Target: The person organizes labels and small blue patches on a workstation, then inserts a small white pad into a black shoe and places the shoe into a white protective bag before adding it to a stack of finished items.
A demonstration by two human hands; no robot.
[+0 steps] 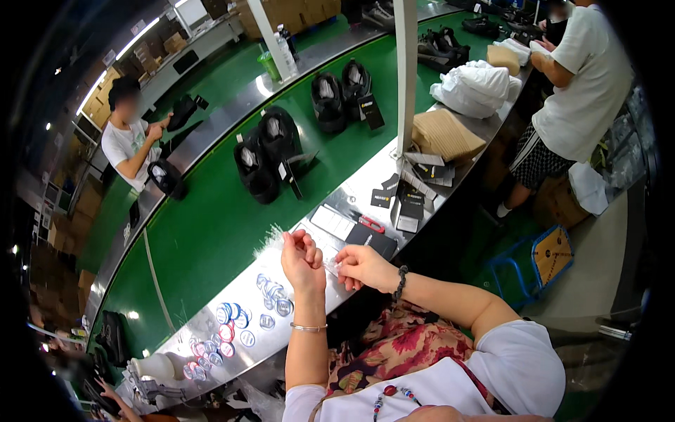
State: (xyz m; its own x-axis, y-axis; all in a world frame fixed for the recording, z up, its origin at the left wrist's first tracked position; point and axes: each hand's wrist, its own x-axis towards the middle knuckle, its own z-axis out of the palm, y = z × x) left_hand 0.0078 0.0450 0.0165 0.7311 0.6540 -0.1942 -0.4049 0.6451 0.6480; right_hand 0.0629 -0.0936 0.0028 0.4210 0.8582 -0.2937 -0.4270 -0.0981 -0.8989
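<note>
My left hand, a thin bangle on its wrist, is closed with fingers curled around a bunch of thin clear plastic strands that fans out past the fingers. Close beside it, my right hand pinches a small clear piece, too fine to make out well. Both hands are above the metal edge of the work table. Just beyond the right hand lie a dark card, a white printed sheet and a red-handled tool.
Round blue and red stickers lie on the metal to the left. Black shoe pairs with tags stand on the green belt. Black tags, brown paper and a white post are right. A blue-framed stool and several people are nearby.
</note>
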